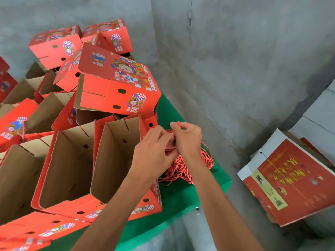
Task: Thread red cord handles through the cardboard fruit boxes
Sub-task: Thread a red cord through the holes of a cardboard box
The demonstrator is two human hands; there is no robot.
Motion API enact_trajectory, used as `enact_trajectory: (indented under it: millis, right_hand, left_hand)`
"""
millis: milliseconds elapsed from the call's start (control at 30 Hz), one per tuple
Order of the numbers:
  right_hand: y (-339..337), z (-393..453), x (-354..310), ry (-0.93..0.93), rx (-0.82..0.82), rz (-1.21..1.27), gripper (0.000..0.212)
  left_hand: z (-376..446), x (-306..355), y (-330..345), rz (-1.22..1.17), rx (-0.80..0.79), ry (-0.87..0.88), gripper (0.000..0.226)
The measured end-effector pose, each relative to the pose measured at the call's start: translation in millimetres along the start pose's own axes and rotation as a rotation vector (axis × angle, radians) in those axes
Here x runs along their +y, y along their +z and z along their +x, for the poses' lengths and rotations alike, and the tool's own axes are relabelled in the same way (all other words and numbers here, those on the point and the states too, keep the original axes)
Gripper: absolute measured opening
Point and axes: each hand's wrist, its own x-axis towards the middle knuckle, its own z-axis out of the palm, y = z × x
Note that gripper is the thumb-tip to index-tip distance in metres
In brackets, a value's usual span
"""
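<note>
Several open red cardboard fruit boxes stand in a row on a green table [181, 200], brown insides facing up. The nearest open box [117, 156] has oval holes in its walls. A tangled bundle of red cords [183, 171] lies on the table just right of that box. My left hand [154, 151] and my right hand [188, 138] meet above the bundle. My right hand pinches a red cord, whose end [178, 123] sticks up between its fingers. My left hand's fingers curl onto cords where the hands meet; the exact hold is hidden.
More red boxes are piled high behind the row, one tilted box [117, 87] overhanging the nearest box. A grey concrete wall [235, 60] runs close behind the table. Flat printed red and white cartons [293, 180] are stacked low at the right.
</note>
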Motion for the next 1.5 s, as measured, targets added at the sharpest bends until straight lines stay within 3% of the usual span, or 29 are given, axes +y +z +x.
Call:
enact_trajectory:
  millis: [233,367,500,567,633,667,767,867,1067,1333,1500]
  right_hand:
    - [-4.2,-1.6,4.9,0.055,-0.068,0.135,0.040]
    - [-18.5,-9.8,8.1,0.154,-0.434,0.465,0.029]
    - [-27.8,-10.6,24.2,0.043,-0.527,0.315,0.025]
    - [-24.9,-12.2,33.8,0.056,-0.500,0.313,0.019]
    - [-18.4,-16.1,49.9,0.077,-0.475,0.292,0.018]
    - [-14.1,-20.3,62.0,0.101,-0.484,0.261,0.018]
    - [1.9,-39.9,100.8,0.195,-0.556,0.159,0.013]
    - [14.8,-53.1,125.1,0.253,-0.558,0.151,0.009]
    - [17.4,-52.9,130.0,0.123,-0.589,-0.014,0.014]
    - [15.4,-39.6,106.3,-0.051,-0.636,-0.283,0.021]
    - [12.8,-36.1,95.1,-0.102,-0.659,-0.342,0.021]
  left_hand:
    - [-1.9,-1.2,8.2,-0.043,0.018,-0.022,0.018]
    - [2.7,-14.3,1.3,-0.150,0.030,-0.159,0.008]
    - [0.8,-27.8,-2.8,-0.083,-0.003,-0.172,0.010]
    - [-6.0,-34.4,-0.8,-0.135,0.012,-0.216,0.027]
    - [-11.6,-44.6,-0.2,-0.311,0.010,-0.409,0.056]
    - [-14.1,-49.9,0.1,-0.419,-0.013,-0.559,0.060]
    - [-20.0,-63.9,-1.4,-0.746,-0.165,-1.032,0.035]
    - [-32.6,-75.1,-2.7,-0.994,-0.321,-1.246,0.042]
    - [-46.5,-86.9,-1.5,-0.991,-0.342,-1.295,0.055]
    - [-50.3,-86.0,0.5,-0.949,-0.340,-1.287,0.049]
    - [-56.2,-82.0,-0.5,-1.068,-0.357,-1.307,0.055]
